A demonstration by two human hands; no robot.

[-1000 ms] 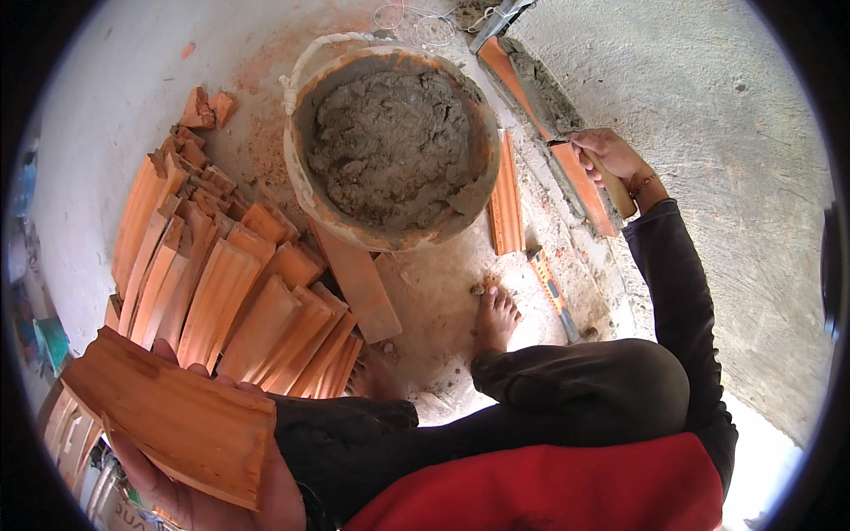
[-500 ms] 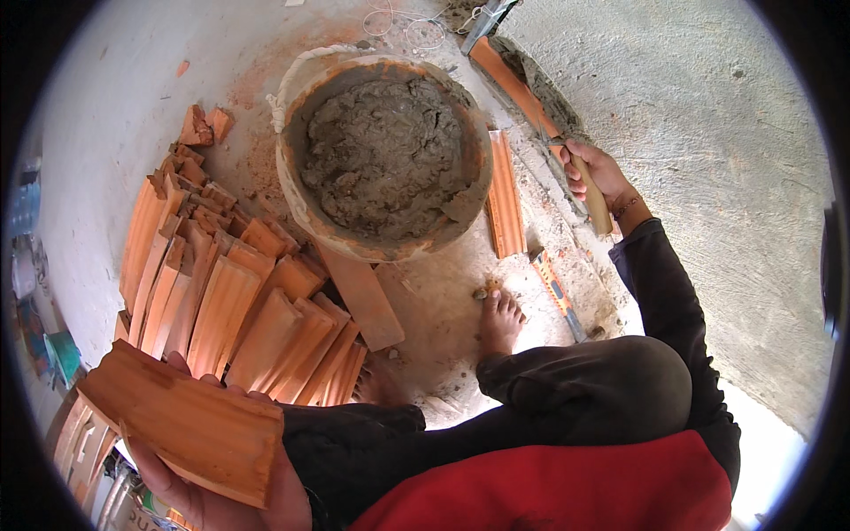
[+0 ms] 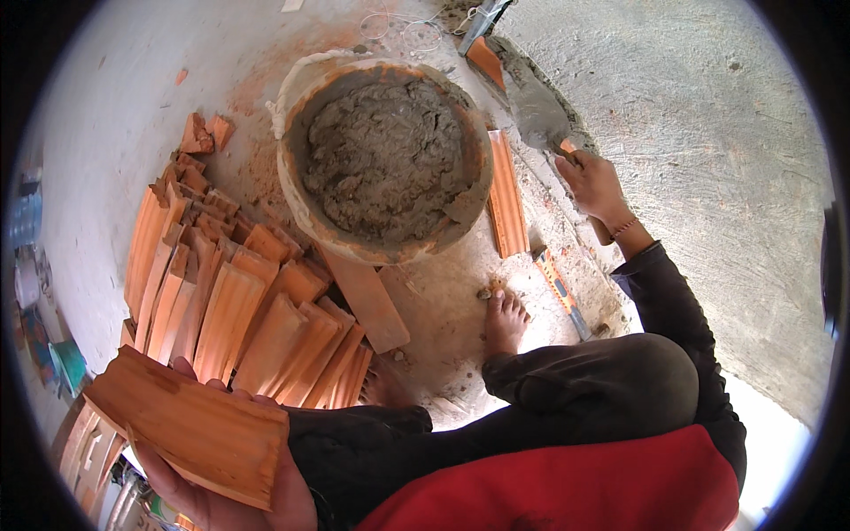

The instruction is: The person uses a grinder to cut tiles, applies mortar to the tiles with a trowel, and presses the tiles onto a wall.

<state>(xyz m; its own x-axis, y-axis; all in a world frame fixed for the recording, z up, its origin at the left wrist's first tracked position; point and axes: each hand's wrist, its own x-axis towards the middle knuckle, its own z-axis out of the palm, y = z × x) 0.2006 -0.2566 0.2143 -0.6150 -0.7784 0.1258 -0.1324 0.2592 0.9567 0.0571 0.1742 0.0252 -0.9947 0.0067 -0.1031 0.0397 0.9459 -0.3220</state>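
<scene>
My left hand (image 3: 292,491) grips a curved terracotta piece (image 3: 186,420) at the lower left, above the stacked pieces. At the upper right, my right hand (image 3: 591,186) is closed on a wooden-handled trowel (image 3: 538,111). Its grey blade lies over a mortar-edged terracotta strip (image 3: 485,62) at the base of the rough wall (image 3: 691,150). Left of the trowel stands a round bucket (image 3: 295,133) holding wet grey mortar (image 3: 381,159). A loose grooved piece (image 3: 507,195) lies between bucket and strip.
Stacked terracotta pieces (image 3: 221,301) cover the left floor, with a flat board (image 3: 367,301) under the bucket's edge. An orange-and-grey tool (image 3: 558,288) lies beside my bare foot (image 3: 505,327). A metal bar (image 3: 482,26) with string stands at the top. Assorted items crowd the far left edge.
My right hand has turned over, and the trowel blade now covers more of the strip. My left hand with its piece sits slightly lower and further right in the picture.
</scene>
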